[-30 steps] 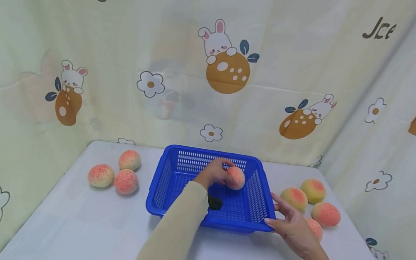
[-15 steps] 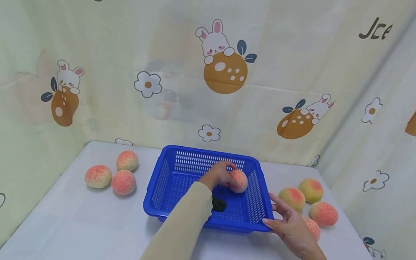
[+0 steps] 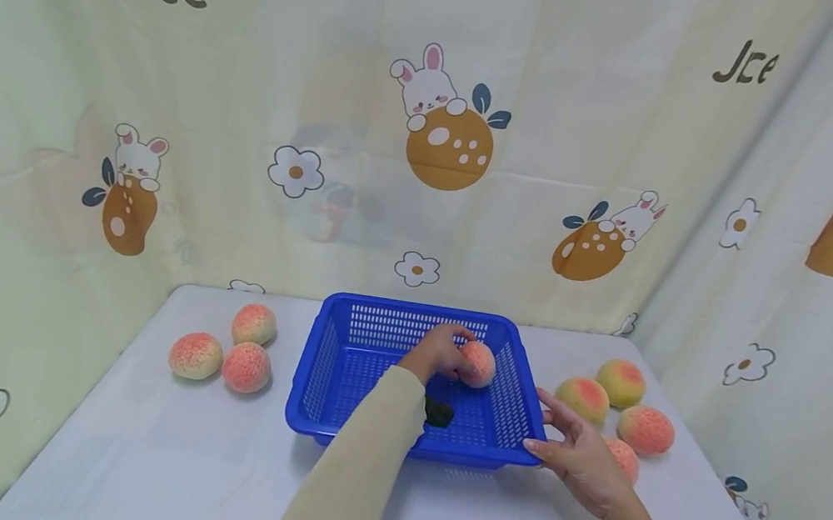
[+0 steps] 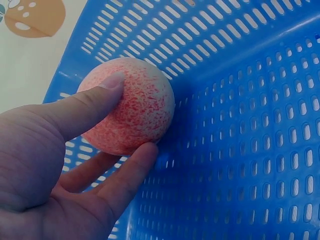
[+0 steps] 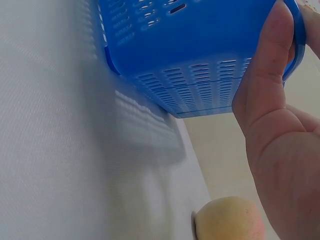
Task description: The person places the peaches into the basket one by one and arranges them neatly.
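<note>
My left hand [image 3: 441, 354] reaches into the blue plastic basket [image 3: 310, 427] and holds a pink-speckled peach [image 3: 480, 364] near its right wall. In the left wrist view the thumb lies across the peach [image 4: 135, 105], with fingers under and behind it. My right hand [image 3: 585, 460] grips the basket's right rim, close to the front corner. The right wrist view shows thumb and fingers on either side of that rim, beside the basket's slotted outer wall [image 5: 190, 40].
Three peaches [image 3: 247, 368] sit together left of the basket on the white table [image 3: 142, 451]. Several more, some yellowish [image 3: 621, 383], some pink [image 3: 645, 430], lie to the right, one partly behind my right hand. A printed curtain [image 3: 240, 218] hangs behind.
My left hand has moved the peach slightly right and toward me inside the basket, nearer the right wall. The right hand keeps its hold on the rim. The head view has shifted slightly.
</note>
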`<action>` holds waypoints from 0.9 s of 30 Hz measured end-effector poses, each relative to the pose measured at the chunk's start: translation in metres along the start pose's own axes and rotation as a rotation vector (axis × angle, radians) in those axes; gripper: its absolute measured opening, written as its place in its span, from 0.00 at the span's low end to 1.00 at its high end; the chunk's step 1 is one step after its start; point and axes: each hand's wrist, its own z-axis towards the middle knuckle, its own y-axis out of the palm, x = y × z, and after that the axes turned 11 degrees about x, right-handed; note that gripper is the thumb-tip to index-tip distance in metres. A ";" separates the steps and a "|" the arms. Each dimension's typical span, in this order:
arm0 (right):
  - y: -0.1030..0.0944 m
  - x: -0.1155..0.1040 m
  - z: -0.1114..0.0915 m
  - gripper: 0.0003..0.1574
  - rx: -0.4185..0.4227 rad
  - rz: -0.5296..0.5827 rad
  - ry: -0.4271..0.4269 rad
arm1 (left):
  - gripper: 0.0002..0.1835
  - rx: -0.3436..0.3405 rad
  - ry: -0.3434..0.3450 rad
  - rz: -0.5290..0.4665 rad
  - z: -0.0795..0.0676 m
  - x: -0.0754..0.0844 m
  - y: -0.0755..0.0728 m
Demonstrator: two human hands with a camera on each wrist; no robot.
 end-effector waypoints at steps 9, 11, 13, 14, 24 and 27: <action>0.000 0.001 0.000 0.57 -0.002 0.008 -0.002 | 0.29 -0.001 -0.008 0.013 0.000 0.001 0.000; -0.001 0.001 0.001 0.57 -0.001 0.004 -0.004 | 0.29 -0.006 -0.008 0.010 -0.001 0.002 -0.002; -0.001 0.001 0.001 0.57 -0.001 0.002 -0.006 | 0.29 -0.014 -0.006 0.004 -0.003 0.003 -0.003; -0.001 0.001 0.001 0.57 0.000 0.002 -0.007 | 0.30 -0.019 -0.005 0.001 -0.004 0.004 -0.004; 0.000 0.001 0.001 0.55 0.006 0.007 -0.003 | 0.28 -0.031 -0.020 0.030 -0.010 0.005 -0.007; 0.000 0.002 0.001 0.56 0.007 0.001 0.002 | 0.27 -0.028 -0.021 0.036 -0.009 0.004 -0.006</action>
